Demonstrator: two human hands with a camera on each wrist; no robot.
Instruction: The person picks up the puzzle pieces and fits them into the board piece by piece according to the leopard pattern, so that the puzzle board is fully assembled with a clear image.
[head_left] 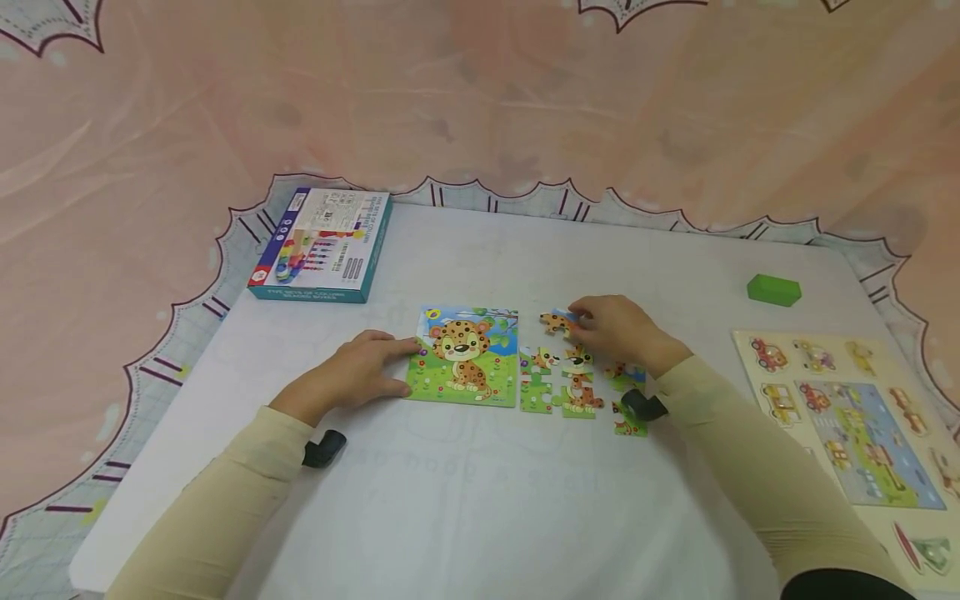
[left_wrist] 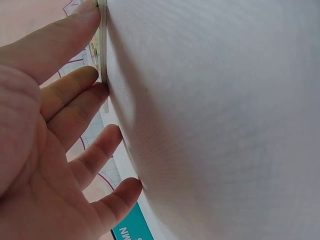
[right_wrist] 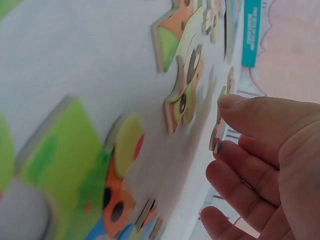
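Right hand (head_left: 621,332) with 1 pinched puzzle piece (right_wrist: 216,131)

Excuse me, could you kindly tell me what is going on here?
A person is working with leopard puzzle pieces on a white table. The right grip pinches one piece; the others lie with gaps among them. The left grip touches the left edge of the leopard picture, which lies just left of the pieces. A box and a green block lie farther off.
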